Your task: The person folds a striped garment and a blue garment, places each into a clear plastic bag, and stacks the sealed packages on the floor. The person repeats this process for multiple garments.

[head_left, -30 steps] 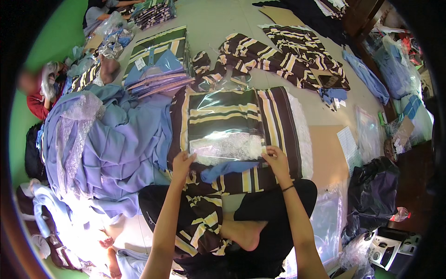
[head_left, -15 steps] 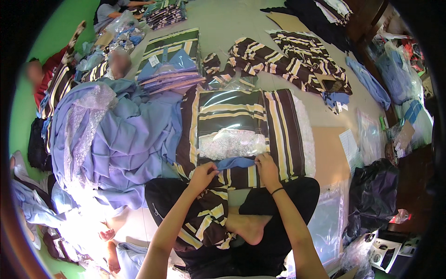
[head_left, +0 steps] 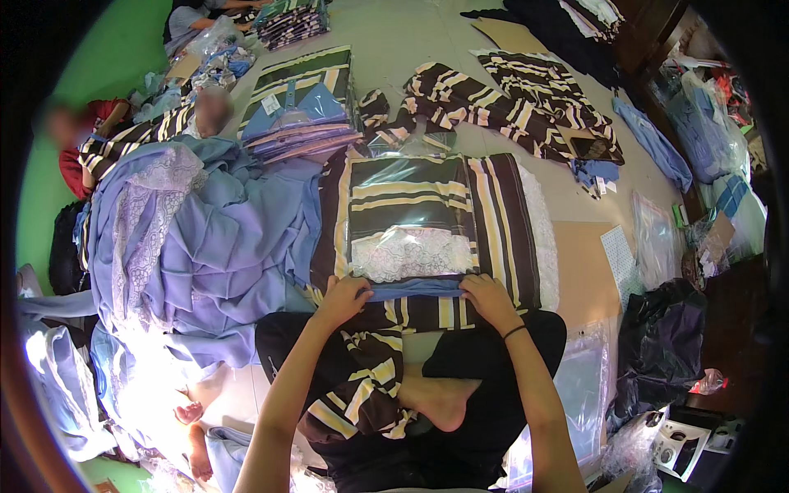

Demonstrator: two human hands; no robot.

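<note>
In front of me lies a clear plastic bag (head_left: pixel 411 175) holding a folded brown, white and yellow striped garment, with white lace (head_left: pixel 412 253) at its near end. A strip of blue cloth (head_left: pixel 416 289) runs along the bag's near edge, stretched flat between my hands. My left hand (head_left: pixel 345 297) is closed on the strip's left end, fingers bent. My right hand (head_left: pixel 487 297) closes on the right end. Beneath the bag sits a folded stack of striped cloth (head_left: pixel 503 234). A loose striped piece (head_left: pixel 362 386) drapes over my crossed legs.
A heap of lilac-blue fabric (head_left: pixel 238 238) lies at my left. Beyond it stands a stack of bagged garments (head_left: pixel 300 123). Striped cloth (head_left: pixel 493 103) spreads across the far floor. At my right are cardboard (head_left: pixel 579 263), plastic sleeves (head_left: pixel 579 394) and a black bag (head_left: pixel 662 353). Other people sit at the far left.
My hands have moved slightly apart and the blue strip, bunched and arched before, is now straighter and flatter. At the far left, a person has shifted and their striped cloth has come down.
</note>
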